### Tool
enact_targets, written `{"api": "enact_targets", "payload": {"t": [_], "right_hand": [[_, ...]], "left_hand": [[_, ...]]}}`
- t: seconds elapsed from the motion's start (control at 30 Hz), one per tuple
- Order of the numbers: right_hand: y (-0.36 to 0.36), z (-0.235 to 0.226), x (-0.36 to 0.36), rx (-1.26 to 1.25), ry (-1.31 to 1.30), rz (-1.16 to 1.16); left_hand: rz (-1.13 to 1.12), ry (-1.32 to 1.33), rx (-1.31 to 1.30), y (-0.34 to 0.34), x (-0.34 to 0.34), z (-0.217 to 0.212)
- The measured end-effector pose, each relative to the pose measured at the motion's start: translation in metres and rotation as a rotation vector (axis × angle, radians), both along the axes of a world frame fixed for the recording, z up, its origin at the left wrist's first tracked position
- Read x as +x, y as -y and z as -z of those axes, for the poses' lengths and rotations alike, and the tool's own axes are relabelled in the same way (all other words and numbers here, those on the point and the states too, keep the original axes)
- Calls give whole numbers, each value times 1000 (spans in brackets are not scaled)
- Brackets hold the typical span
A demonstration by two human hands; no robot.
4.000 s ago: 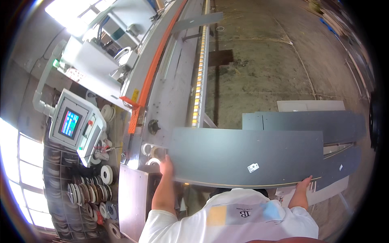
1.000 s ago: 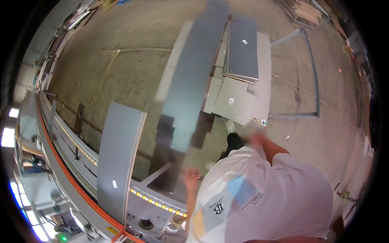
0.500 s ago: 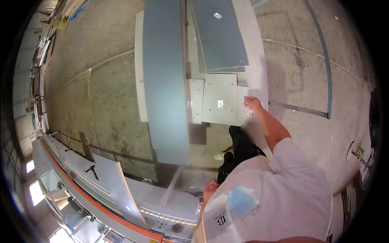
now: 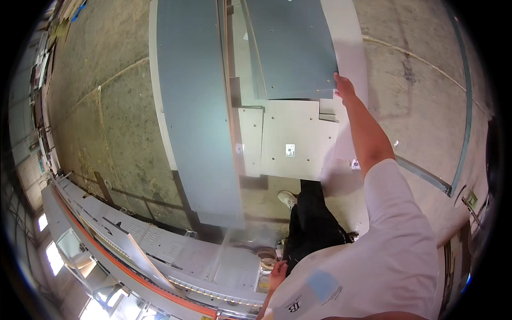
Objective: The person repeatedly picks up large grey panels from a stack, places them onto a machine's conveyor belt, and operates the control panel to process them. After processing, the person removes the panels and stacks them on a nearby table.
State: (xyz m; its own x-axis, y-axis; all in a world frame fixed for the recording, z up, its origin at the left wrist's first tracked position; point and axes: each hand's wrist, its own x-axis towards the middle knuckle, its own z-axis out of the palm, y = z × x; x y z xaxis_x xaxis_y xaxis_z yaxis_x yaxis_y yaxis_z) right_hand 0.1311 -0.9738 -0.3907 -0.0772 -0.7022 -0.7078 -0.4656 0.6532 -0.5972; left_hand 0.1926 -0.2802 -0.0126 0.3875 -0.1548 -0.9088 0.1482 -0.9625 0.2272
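My right hand (image 4: 344,85) reaches out at arm's length and grips the lower right corner of a short grey panel (image 4: 290,48). That panel lies on top of a stack of white boards (image 4: 288,138). To its left a long grey panel (image 4: 194,117) lies lengthwise over a white board (image 4: 160,106), with no hand on it. My left hand (image 4: 277,274) hangs low by my hip, near the machine's end, and holds nothing. My white sleeve and dark trousers fill the lower right.
A long grey machine table (image 4: 160,250) with an orange edge strip (image 4: 106,256) and a row of rollers runs along the lower left. A pale board (image 4: 141,258) leans on it. Bare concrete floor (image 4: 106,122) lies between it and the stack. A metal frame rail (image 4: 464,117) curves at the right.
I have turned from the machine to the stack. The long grey panel I carried in both hands now lies there. My left hand dropped to my side and my right moved to the short panel's corner.
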Motion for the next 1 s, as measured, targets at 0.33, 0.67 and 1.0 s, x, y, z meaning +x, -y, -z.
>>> {"api": "enact_targets", "payload": {"t": [0.33, 0.67, 1.0], "right_hand": [[-60, -13, -44, 105, 253, 90], [-314, -173, -29, 549, 662, -377], [-258, -231, 10, 602, 667, 21]], "left_hand": [[-137, -162, -8, 61, 43, 22], [-753, -139, -532, 226, 90, 73], [-1214, 23, -574, 99, 80, 42]]}}
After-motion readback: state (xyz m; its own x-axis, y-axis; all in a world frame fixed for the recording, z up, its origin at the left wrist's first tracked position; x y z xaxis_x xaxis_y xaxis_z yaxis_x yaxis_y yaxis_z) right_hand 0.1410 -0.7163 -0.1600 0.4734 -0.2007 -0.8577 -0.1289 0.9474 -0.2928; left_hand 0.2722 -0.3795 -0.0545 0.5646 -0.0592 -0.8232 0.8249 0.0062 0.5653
